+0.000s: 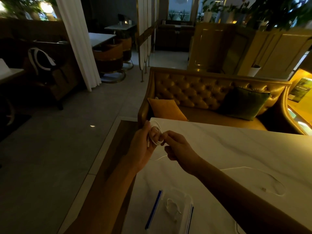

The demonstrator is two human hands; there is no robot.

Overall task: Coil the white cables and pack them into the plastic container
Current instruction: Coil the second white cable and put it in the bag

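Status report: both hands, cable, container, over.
Left hand grips cable coil; right hand pinches it too. Loose cable trails on table. Container holds one coiled cable. Nothing in the way.

The table (244, 146) lies open toward the sofa (202, 92). A white cable (239, 168) loops loosely at right; the plastic container (184, 195) sits nearest.

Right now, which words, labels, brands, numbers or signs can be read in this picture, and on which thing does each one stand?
No text can be read in this picture.
On the green printed card at the right edge: pale marks, too blurred to read.
On the plastic container: no label shows.
On the white cable: no marking shows.
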